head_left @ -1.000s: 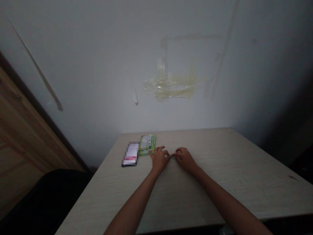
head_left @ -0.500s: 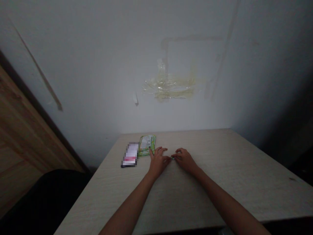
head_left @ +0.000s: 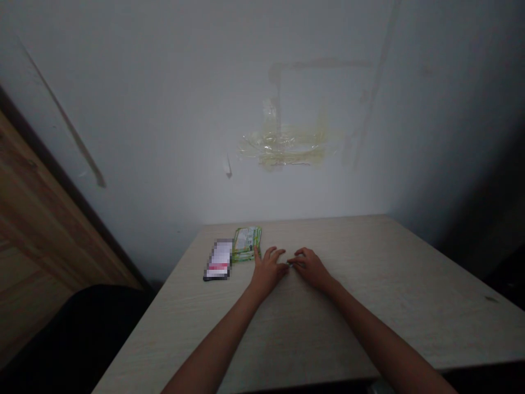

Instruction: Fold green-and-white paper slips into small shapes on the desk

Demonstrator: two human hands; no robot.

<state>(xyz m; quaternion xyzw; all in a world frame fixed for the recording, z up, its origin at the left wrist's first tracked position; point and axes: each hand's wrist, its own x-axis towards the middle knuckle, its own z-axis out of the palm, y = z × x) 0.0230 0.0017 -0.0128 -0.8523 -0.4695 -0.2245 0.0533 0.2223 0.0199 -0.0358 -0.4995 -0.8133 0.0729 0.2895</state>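
Observation:
Above the middle of the table, my left hand (head_left: 268, 272) and my right hand (head_left: 312, 269) nearly meet at the fingertips. A tiny pale thing (head_left: 289, 265) shows between them, too small to name. My right thumb and forefinger are closed on it in a pinch. On the other side, my left thumb and a finger come together at it, while that hand's other fingers are raised and spread. Just beyond my left fingers lies a small stack of green-and-white printed packets (head_left: 247, 241).
A phone-like slab with a blurred, bright screen (head_left: 219, 260) lies left of the packets. The pale wooden table (head_left: 410, 306) meets a grey wall (head_left: 164, 109) bearing strips of old tape (head_left: 287, 148). A dark chair-like shape (head_left: 82, 334) stands at the left, near wooden boards (head_left: 36, 191).
My left hand has shifted slightly to the right, its raised fingers moving a little off the packets. My right hand has stayed almost still.

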